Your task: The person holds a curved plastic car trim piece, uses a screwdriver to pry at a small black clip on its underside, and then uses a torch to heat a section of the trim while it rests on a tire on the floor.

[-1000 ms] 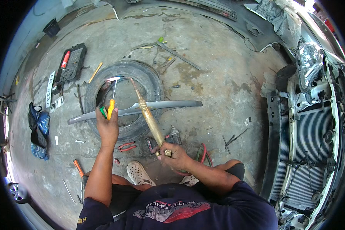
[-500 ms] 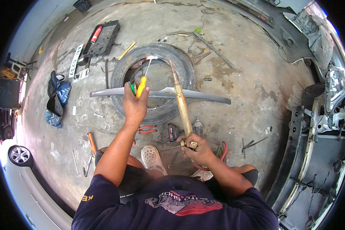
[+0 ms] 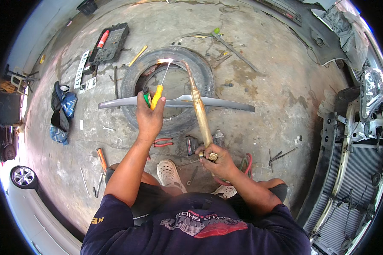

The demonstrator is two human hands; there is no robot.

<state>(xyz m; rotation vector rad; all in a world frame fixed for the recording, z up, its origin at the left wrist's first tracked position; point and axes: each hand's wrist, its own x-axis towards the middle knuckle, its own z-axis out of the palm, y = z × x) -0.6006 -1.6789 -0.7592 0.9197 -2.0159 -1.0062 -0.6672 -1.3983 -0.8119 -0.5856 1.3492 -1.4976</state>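
Observation:
My left hand is closed around a yellow-handled screwdriver, its shaft pointing away from me. A green-handled object is in the same grip; its far end is hidden. My right hand is wrapped round the valve end of a brass gas torch. The torch's bent copper tip reaches left, and a bright flame meets the screwdriver's tip. Beneath both tools, a long grey curved trim strip lies across a worn tyre on the floor.
A black tray holding a red can lies far left, near a blue patterned bag. Red-handled pliers and a dark power tool battery lie before my feet. Red hose loops by my right leg. Car front parts stand right.
The screwdriver's tip has shifted slightly right, closer to the torch nozzle. More orange flame now shows to the left of the tip. Both hands keep their grips.

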